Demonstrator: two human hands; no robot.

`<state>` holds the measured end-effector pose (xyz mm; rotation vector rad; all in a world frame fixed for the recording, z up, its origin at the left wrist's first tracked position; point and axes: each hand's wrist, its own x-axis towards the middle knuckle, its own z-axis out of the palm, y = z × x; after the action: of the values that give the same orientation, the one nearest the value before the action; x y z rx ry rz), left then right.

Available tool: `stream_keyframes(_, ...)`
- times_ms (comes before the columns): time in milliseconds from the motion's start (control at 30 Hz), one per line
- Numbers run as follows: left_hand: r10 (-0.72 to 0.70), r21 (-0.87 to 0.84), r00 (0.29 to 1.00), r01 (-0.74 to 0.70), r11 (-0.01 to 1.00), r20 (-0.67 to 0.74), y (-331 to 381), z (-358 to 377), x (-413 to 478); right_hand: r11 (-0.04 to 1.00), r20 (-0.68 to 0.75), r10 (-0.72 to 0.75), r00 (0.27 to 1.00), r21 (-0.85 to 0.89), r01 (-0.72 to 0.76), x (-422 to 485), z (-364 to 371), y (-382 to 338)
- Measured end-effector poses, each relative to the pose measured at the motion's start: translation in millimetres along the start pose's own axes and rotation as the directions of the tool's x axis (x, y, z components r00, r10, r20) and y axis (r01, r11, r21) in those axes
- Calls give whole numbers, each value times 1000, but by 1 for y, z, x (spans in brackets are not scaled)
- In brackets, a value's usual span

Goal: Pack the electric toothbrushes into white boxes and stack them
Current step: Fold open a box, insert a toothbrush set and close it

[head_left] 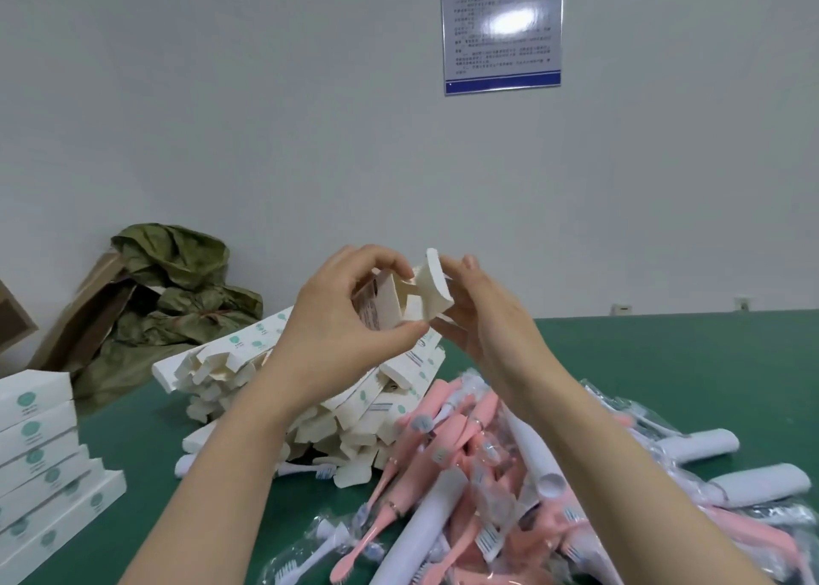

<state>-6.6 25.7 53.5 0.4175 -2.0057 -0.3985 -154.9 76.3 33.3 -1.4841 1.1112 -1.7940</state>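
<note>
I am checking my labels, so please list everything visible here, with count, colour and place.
held box: one, white, raised between both grips, end flaps open
flat boxes: many, white with teal marks, pile mid-table
closed boxes: one stack, white with teal marks, table's left edge
toothbrushes: many, pink and white, clear wrappers, heap at front right
table: one, green, lower part of view
bag: one, olive green, crumpled, rear left by wall
cardboard: some pieces, brown, beside the bag
notice: one, blue-framed, on wall above
left grip: one, bare, holds the box body
right grip: one, bare, pinches the end flap
</note>
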Motion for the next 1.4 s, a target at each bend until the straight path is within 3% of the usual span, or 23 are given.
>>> stream_keyframes(100,57,195,998,-64,979,41,4,11,0,998,41,-37,998,-48,39,-1,6,5)
stream_keyframes(200,18,198,1000,-19,980,6,3,18,2,987,-19,-115,993,-116,112,-1,15,10)
stream_keyframes(300,28,212,999,-23,977,-22,0,28,2,929,-112,-269,957,-291,228,-1,19,12)
stream_keyframes(433,-2,210,998,-11,978,64,-9,30,2,910,-180,-310,934,-339,237,1,15,13)
stream_keyframes(533,-15,268,999,1,963,51,-18,25,3,926,-130,-262,956,-313,211,1,13,14)
stream_keyframes(733,-13,237,1000,6,972,28,-21,27,3,861,-108,-272,956,-472,191,-1,11,17)
stream_keyframes(867,32,236,999,-26,971,-20,-18,33,3,808,-110,-355,928,-535,245,-3,14,21)
stream_keyframes(967,54,221,995,-35,975,-82,-17,34,2,705,23,-379,925,-640,305,-7,20,27)
stream_keyframes(1033,66,211,992,-42,977,-110,-15,33,0,713,82,-364,928,-617,334,-8,21,28)
stream_keyframes(1067,67,195,989,-41,980,-129,-12,32,0,782,59,-346,936,-534,322,-7,21,25)
stream_keyframes(1133,52,74,976,-37,997,-213,-7,24,2,946,-72,-270,960,-209,250,-4,18,16)
stream_keyframes(1200,0,-233,957,-71,970,-290,-2,9,5,994,-230,-108,967,4,112,2,9,14)
stream_keyframes(1300,-48,-688,965,-148,710,-258,-4,-10,4,929,-175,315,933,-144,-341,2,-10,21)
stream_keyframes(1367,-157,-815,958,-112,569,-241,-7,-10,3,826,-3,561,827,-60,-561,1,-10,23)
stream_keyframes(1400,-226,-846,943,-92,525,-242,-11,-7,2,781,83,618,782,43,-623,0,-9,25)
